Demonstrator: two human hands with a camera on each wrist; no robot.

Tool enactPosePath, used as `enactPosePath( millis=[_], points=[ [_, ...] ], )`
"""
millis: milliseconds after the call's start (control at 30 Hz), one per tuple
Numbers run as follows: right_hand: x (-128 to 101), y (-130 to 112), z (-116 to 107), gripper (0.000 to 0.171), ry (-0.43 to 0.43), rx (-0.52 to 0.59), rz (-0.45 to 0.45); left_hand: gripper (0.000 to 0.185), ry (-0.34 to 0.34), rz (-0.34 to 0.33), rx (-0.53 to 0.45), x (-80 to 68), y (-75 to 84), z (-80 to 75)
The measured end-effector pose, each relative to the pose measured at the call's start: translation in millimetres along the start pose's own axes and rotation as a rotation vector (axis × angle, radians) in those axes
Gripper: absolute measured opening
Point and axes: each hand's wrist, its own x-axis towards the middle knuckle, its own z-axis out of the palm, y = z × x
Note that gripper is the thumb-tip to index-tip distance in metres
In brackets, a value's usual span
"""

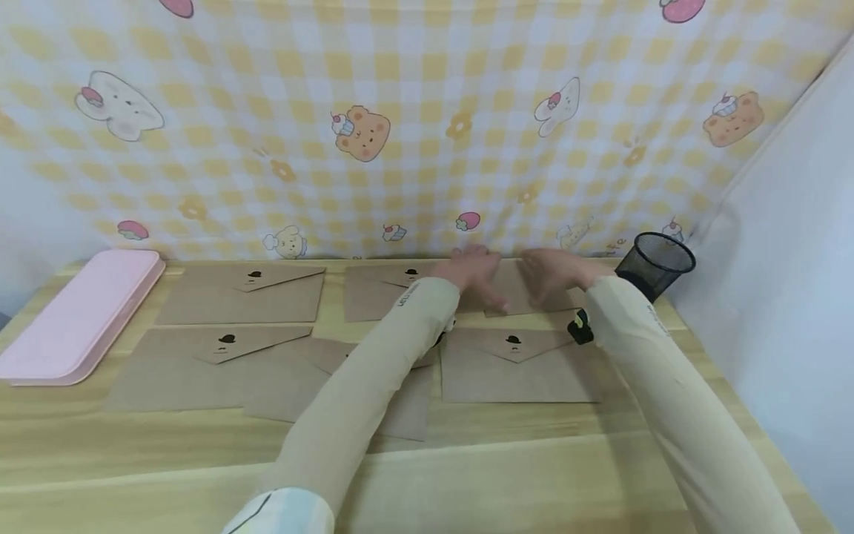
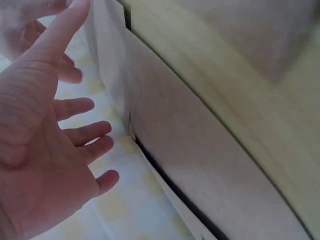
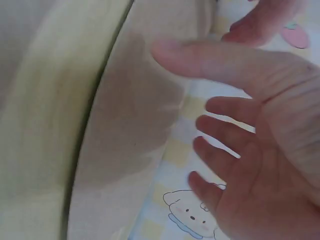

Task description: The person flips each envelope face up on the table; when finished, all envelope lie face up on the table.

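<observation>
A brown paper envelope (image 1: 515,293) lies at the back of the wooden table (image 1: 507,475), close to the checked cloth wall. Both hands hover over it, side by side. My left hand (image 1: 477,276) is at its left part and my right hand (image 1: 554,276) at its right part. In the left wrist view the left hand (image 2: 50,130) has straight, spread fingers beside the envelope (image 2: 190,145) and holds nothing. The right hand (image 3: 250,150) is likewise spread next to the envelope (image 3: 130,130). Whether the fingertips touch the paper is unclear.
Several more brown envelopes lie flat on the table: one at the back left (image 1: 243,293), one front left (image 1: 213,363), one front right (image 1: 517,367). A pink tray (image 1: 80,311) sits at the left edge. A black mesh cup (image 1: 657,261) stands at the back right.
</observation>
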Motion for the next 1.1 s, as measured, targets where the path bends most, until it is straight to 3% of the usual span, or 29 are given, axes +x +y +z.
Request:
enactPosePath(
  millis=[133,233,333,433,533,667,800,900,1100],
  points=[
    [15.1,6.8,-0.1,0.103,-0.044,-0.019,-0.087,0.073,0.001,-0.004,0.044,11.1,-1.0,2.1],
    [14.0,9.3,1.8,0.097,-0.032,-0.046,-0.068,0.067,0.013,0.01,0.126,13.1,1.3,3.2],
    [9.2,10.8,-0.1,0.096,-0.032,-0.054,0.035,0.082,0.007,0.006,0.16,14.9,4.3,2.7],
    [4.7,11.5,-2.6,0.097,-0.006,-0.134,0.138,0.102,-0.005,0.007,0.152,16.8,4.8,3.5],
    [2.5,11.2,-2.6,0.095,0.054,-0.243,0.164,0.117,0.011,0.017,0.141,18.0,1.9,6.3],
    [-2.4,9.5,-4.5,0.087,0.144,-0.284,0.121,0.128,0.076,0.049,0.176,17.5,-0.8,5.9],
    [-11.8,-0.4,-17.2,0.074,0.255,-0.265,0.096,0.128,0.201,0.094,0.33,12.2,-2.5,-5.7],
    [-19.2,-13.6,-29.7,0.068,0.35,-0.251,0.075,0.129,0.301,0.122,0.43,2.5,-7.0,-16.8],
    [-27.0,-36.0,-40.1,0.057,0.493,-0.245,-0.007,0.135,0.415,0.17,0.452,-26.4,-18.3,-31.0]
  ],
)
